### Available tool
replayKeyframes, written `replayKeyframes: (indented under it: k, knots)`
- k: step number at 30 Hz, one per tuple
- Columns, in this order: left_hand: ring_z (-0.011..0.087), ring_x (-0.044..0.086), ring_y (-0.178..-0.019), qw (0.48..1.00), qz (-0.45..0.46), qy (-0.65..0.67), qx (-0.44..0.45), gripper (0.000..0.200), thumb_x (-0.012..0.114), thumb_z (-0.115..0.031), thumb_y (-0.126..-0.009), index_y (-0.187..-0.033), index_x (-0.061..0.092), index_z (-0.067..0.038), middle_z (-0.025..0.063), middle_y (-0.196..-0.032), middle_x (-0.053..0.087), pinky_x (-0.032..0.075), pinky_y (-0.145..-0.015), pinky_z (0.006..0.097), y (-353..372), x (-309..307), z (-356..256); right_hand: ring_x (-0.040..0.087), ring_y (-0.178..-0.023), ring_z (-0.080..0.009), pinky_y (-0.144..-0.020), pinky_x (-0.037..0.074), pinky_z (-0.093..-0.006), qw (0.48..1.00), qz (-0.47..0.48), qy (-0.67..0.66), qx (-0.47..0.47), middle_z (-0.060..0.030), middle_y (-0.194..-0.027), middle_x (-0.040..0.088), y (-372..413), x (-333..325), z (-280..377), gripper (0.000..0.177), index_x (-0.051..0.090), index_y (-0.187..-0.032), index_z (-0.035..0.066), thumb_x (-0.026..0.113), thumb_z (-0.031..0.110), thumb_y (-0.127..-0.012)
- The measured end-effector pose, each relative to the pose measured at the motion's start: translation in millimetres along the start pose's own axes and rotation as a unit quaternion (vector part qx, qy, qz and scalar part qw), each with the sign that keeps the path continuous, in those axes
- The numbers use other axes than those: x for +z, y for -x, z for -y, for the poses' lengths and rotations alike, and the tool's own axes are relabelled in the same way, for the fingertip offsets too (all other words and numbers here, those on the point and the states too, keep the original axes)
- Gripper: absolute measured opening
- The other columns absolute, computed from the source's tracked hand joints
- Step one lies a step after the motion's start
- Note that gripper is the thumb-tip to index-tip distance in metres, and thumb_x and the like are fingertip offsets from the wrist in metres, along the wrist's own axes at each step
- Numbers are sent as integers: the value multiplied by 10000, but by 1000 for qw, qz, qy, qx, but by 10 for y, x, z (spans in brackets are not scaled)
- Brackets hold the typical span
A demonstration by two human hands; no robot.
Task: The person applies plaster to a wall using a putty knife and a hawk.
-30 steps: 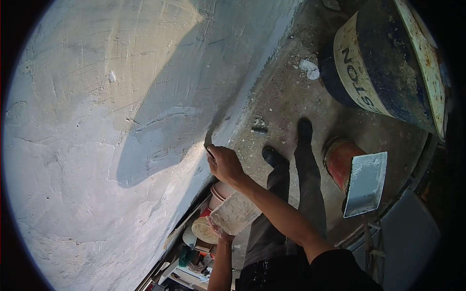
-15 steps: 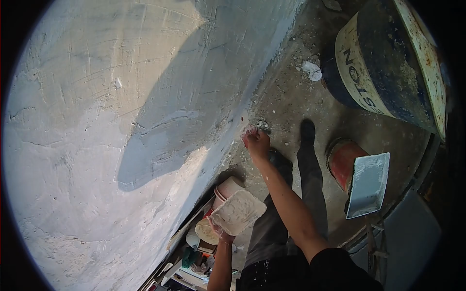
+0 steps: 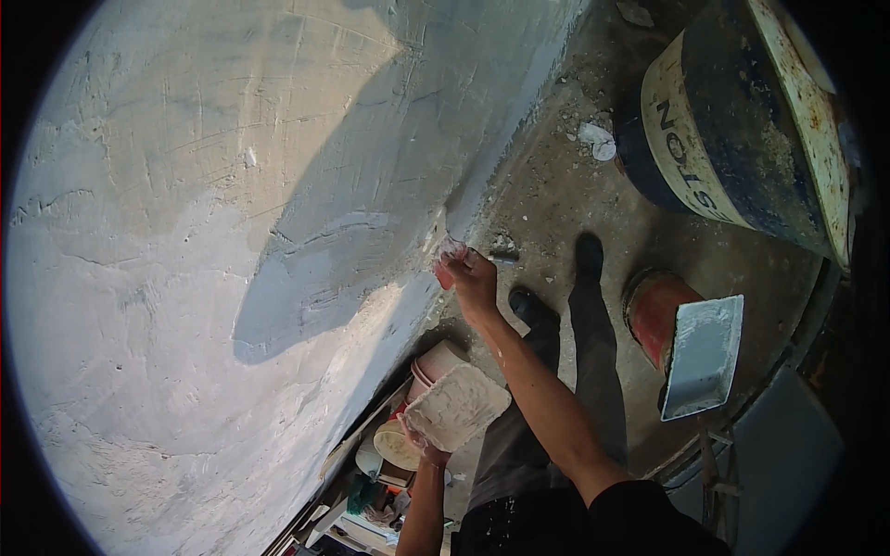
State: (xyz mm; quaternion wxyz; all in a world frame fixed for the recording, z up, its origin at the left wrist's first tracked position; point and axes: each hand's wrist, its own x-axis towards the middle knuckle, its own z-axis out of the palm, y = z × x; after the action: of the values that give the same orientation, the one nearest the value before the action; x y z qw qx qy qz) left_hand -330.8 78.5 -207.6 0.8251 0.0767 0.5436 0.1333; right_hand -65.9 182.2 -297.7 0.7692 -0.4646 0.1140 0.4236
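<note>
My right hand (image 3: pixel 475 280) is closed round the red handle of a putty knife (image 3: pixel 447 269), its grip smeared with white. The knife's blade reaches up to the foot of the plastered wall (image 3: pixel 167 278), where it seems to touch the surface. My left hand (image 3: pixel 425 443) grips the near edge of a shallow rectangular tray (image 3: pixel 461 404) coated inside with pale plaster. Part of that hand's fingers is hidden by the tray, which is held level over the floor beside my leg.
A large dark drum (image 3: pixel 742 120) with a cream band stands at upper right. A white-coated tray (image 3: pixel 705 357) rests on a red bucket (image 3: pixel 654 310). Buckets (image 3: pixel 436 361) and clutter line the wall's base below. Rubble (image 3: pixel 501 243) and a white scrap (image 3: pixel 598 139) lie on the floor.
My right hand with the putty knife has moved left, from over the floor to the wall's lower edge. My left hand and the tray are nearly still.
</note>
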Motion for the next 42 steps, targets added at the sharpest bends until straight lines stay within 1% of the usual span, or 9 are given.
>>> replayKeyframes:
  k: [10,24,25,26,29,36,38,39,42]
  knots:
    - [376,428,-1306,999,-6,1,34,843,301,-754,-863,-1433,411,-142,114,-1452,434,322,-1055,619,25,-27,-8,576,-782,-67,-723,454,-233,999,27,-20,13,-21,-851,649,230,259,330,80,638,-933,-6,621,62,-894]
    - [377,436,-1300,995,-30,4,90,847,301,-756,-861,-1430,416,-140,115,-1447,440,329,-1051,619,117,-105,0,672,-752,-180,-708,509,-297,981,-6,137,-135,-113,-766,675,777,1046,1004,130,637,-876,-40,652,89,-866]
    - [377,436,-1299,995,-31,4,90,847,301,-757,-861,-1430,417,-139,115,-1447,441,330,-1050,619,127,-108,1,610,-738,-88,-695,494,-251,981,3,123,-149,-49,-765,659,834,1128,1068,87,646,-864,-29,650,58,-863]
    - [377,437,-1299,995,-32,3,90,847,301,-757,-861,-1429,417,-139,115,-1447,441,330,-1050,619,133,-111,10,602,-723,-80,-656,495,-242,979,7,133,-157,-49,-754,651,905,1202,1153,77,641,-870,-24,649,53,-868]
    - [377,439,-1297,995,-31,4,90,848,301,-757,-860,-1429,418,-139,115,-1446,443,332,-1049,619,147,-119,21,595,-736,-83,-601,521,-254,978,39,118,-169,-74,-768,642,1060,1338,1298,94,622,-912,-55,644,30,-878]
    - [378,442,-1294,996,-24,2,84,850,301,-759,-859,-1427,421,-138,116,-1443,446,335,-1047,619,129,-127,26,658,-799,-143,-668,571,-263,958,93,125,-241,-121,-884,654,1433,1373,1501,157,619,-1005,-59,646,-4,-860]
    - [378,444,-1294,996,-23,3,83,850,301,-759,-859,-1427,421,-137,116,-1443,447,336,-1046,620,134,-131,30,658,-815,-138,-668,573,-261,961,84,134,-229,-122,-887,657,1470,1248,1564,177,618,-1027,-63,641,-6,-862]
    - [378,444,-1293,996,-23,2,84,851,301,-759,-859,-1426,422,-137,116,-1442,447,336,-1046,620,138,-135,32,677,-746,-258,-636,557,-304,969,61,129,-201,-174,-851,643,1469,1171,1523,177,599,-1009,-59,623,1,-845]
    - [378,446,-1292,996,-23,3,82,852,301,-760,-859,-1426,423,-137,116,-1441,449,338,-1045,620,153,-151,31,661,-758,-167,-640,543,-302,989,3,74,-125,-142,-808,666,1262,809,1208,136,623,-961,-56,631,43,-869]
